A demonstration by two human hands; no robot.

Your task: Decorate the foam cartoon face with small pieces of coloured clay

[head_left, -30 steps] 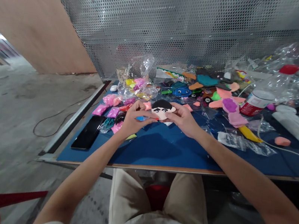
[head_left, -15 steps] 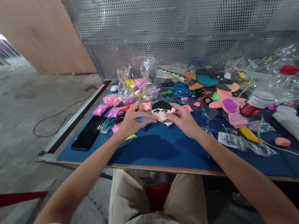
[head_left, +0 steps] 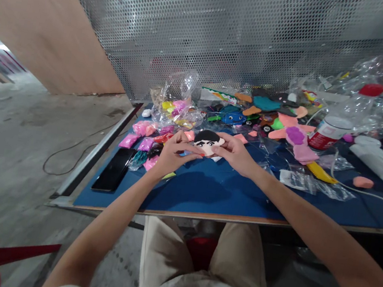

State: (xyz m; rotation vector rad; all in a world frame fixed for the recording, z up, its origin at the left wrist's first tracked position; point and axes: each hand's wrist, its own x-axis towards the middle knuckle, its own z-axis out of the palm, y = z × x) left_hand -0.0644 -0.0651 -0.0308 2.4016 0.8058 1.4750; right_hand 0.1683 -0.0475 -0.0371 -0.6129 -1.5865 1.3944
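Observation:
Between my two hands, above the blue tabletop (head_left: 205, 192), is a flat clay cartoon face (head_left: 208, 141) with black hair, thick black eyebrows and pale skin. My left hand (head_left: 174, 153) pinches its lower left edge between thumb and fingers; a small bit of red shows at the fingertips, too small to name. On the other side, my right hand (head_left: 236, 154) grips the right edge, fingers behind and thumb in front. The face is tilted up toward me. Its back is hidden.
Left of my hands lie a black phone (head_left: 113, 169) and pink clay packets (head_left: 128, 141). Behind them are crumpled clear bags and a blue clay figure (head_left: 232, 116). A red-capped bottle (head_left: 332, 127), a yellow clay piece (head_left: 321, 173) and a white cylindrical device (head_left: 379, 161) are right. Perforated metal (head_left: 209, 30) stands behind.
My left fingers have shifted very slightly right along the lower edge of the clay face. My right hand and the face have hardly moved.

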